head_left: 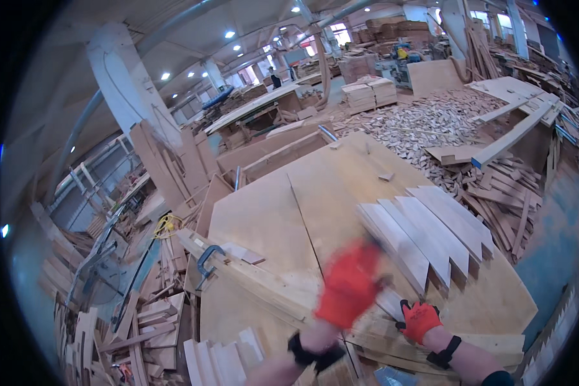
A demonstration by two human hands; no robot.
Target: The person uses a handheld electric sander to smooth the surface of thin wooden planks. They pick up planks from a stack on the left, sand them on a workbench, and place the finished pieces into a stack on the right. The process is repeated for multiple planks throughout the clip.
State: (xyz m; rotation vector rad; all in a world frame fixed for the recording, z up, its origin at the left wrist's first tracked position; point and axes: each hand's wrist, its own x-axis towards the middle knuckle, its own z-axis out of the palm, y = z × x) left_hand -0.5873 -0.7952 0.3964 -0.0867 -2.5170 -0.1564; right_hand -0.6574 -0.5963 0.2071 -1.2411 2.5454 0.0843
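My left hand (pixel 350 283), in a red glove, is smeared by motion above the wooden worktop (pixel 257 212), so its fingers cannot be made out. Lower right of it, my right hand (pixel 420 320) wears a red glove with black fingertips. Its fingers close on the near end of a pale wooden board (pixel 388 301), partly hidden behind my left hand. Just beyond both hands lies a row of several pale boards (pixel 424 238) with angled, pointed ends. Both wrists carry black straps.
A long wooden rail (pixel 257 276) crosses the worktop, with a blue clamp (pixel 208 260) at its left end. More cut pieces (pixel 222 360) stand at the near left edge. Offcuts pile up (pixel 424 125) beyond the worktop. A pillar (pixel 132 83) rises at left.
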